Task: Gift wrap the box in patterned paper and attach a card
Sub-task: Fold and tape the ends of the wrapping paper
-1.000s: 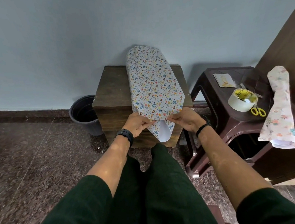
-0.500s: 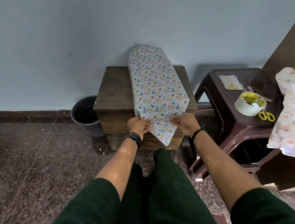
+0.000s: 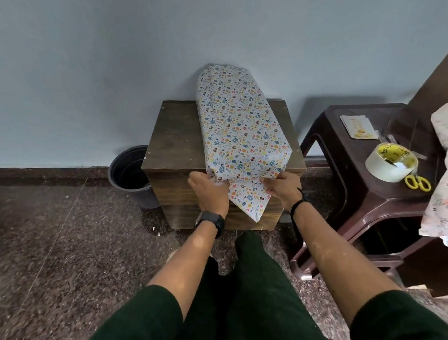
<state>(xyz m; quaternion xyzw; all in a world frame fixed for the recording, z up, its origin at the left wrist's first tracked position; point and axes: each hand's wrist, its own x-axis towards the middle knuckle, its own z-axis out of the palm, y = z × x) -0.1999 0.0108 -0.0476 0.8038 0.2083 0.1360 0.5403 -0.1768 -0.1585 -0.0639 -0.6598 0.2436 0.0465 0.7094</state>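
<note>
Box (image 3: pixel 241 130) in egg-patterned paper, hands (image 3: pixel 210 191) (image 3: pixel 282 189) pinching its pointed end flap (image 3: pixel 248 199)

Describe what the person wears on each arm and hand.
The left hand is bare, with a black watch on a black strap at the wrist. The right hand is bare too, with a thin black cord band round its wrist. Both forearms are uncovered; no sleeves show.
</note>
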